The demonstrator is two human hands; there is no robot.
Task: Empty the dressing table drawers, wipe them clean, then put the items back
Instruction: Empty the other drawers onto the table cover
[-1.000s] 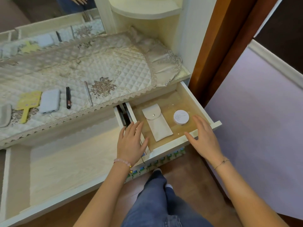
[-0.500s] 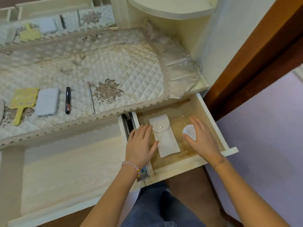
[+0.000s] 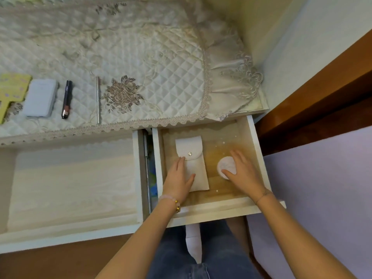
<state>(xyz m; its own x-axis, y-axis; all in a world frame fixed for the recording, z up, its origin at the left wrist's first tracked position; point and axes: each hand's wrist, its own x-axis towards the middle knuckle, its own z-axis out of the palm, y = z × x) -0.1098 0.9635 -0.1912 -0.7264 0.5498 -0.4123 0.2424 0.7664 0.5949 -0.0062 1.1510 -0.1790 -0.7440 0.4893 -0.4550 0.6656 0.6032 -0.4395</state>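
The small right drawer (image 3: 258, 158) is pulled out, with a wooden floor. In it lie a white snap-flap pouch (image 3: 198, 158) and a round white compact (image 3: 226, 165). My left hand (image 3: 179, 178) lies on the pouch's left side, fingers straight, thumb across its lower part. My right hand (image 3: 242, 172) arches over the compact, thumb at its near edge and fingers along its far right side. The wide left drawer (image 3: 70, 236) stands open with a pale liner and nothing on it.
On the quilted cover of the table top (image 3: 141, 57) lie a yellow hand mirror (image 3: 10, 91), a pale blue case (image 3: 41, 97), a dark lipstick tube (image 3: 66, 99) and a thin silver stick (image 3: 98, 99). A wooden door frame (image 3: 322, 87) stands at the right.
Both hands have moved down into the right drawer. The left went from the drawer's side wall onto the pouch; the right settled around the compact. The camera has leaned in closer.
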